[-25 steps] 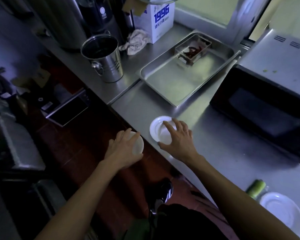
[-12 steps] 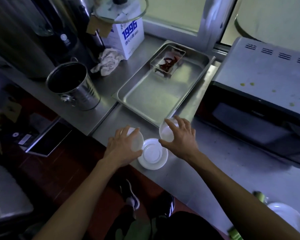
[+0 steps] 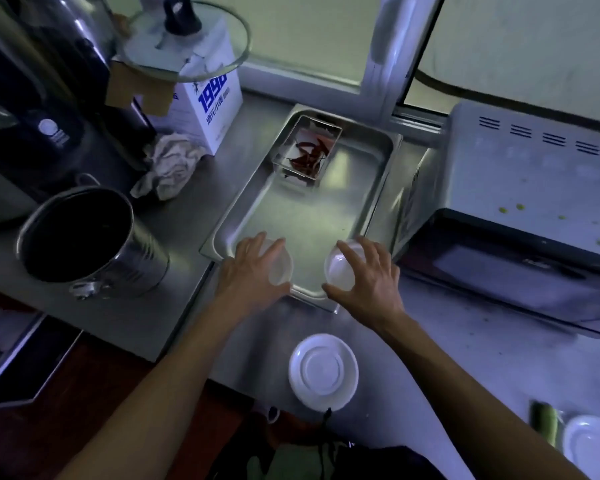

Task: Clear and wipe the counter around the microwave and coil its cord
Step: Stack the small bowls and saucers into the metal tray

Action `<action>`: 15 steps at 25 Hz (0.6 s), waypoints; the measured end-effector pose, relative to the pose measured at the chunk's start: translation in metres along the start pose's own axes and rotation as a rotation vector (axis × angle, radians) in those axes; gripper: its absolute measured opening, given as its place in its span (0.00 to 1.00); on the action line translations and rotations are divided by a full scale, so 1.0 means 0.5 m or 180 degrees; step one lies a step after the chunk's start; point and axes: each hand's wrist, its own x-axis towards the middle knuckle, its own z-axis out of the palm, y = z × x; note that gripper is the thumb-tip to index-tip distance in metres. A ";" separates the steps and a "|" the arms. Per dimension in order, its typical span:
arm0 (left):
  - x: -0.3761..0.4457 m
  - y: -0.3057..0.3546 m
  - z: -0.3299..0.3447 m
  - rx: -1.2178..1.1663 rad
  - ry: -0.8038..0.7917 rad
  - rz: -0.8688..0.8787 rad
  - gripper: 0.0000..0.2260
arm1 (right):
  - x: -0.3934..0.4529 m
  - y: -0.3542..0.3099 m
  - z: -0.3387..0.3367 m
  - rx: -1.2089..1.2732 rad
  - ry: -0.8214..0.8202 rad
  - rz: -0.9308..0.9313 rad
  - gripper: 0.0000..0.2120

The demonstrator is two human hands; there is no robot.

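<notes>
While both hands reach over the near end of the metal tray, this is how things lie:

Left hand (image 3: 253, 268): its fingers curl around a small white bowl (image 3: 280, 268), held at the near left corner of the tray.

Right hand (image 3: 366, 275): its fingers curl around a second small white bowl (image 3: 338, 268), held at the near right corner of the tray. I cannot tell if the bowls touch the tray floor.

Metal tray (image 3: 371, 202): a shiny, shallow pan on the tabletop (image 3: 465, 358), just left of the microwave.

Small clear box (image 3: 307, 150): sits at the far end of the tray, with dark red dried peppers inside.

Microwave (image 3: 534, 188): on the right side of the tabletop, with a gray top that has little green spots and a dark door facing near.

White saucer (image 3: 323, 372): lies upside down on the tabletop, near the edge, between the two arms.

White plate (image 3: 593, 448): at the near right corner, with a green thing (image 3: 544, 424) just beside it on the left.

Metal bucket (image 3: 90, 240): stands on the left, dark inside.

Crumpled rag (image 3: 168, 168): lies far left of the tray, beside a white carton (image 3: 212, 109) with blue numbers.

Glass lid (image 3: 184, 43): rests on top of the carton, with a black knob.
</notes>
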 end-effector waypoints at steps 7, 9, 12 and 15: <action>0.213 -0.086 -0.020 -0.0152 -0.0488 0.0293 0.41 | 0.103 -0.086 0.038 -0.0119 0.0087 0.0612 0.40; 0.266 -0.085 -0.015 -0.0110 -0.0664 0.0397 0.41 | 0.121 -0.103 0.046 -0.0057 0.0186 0.0850 0.41; 0.330 -0.083 0.000 -0.0015 -0.0840 0.0491 0.41 | 0.139 -0.123 0.060 -0.0033 0.0238 0.1008 0.41; 0.369 -0.083 0.015 0.0014 -0.0905 0.0534 0.43 | 0.150 -0.124 0.071 0.0030 0.0173 0.1125 0.41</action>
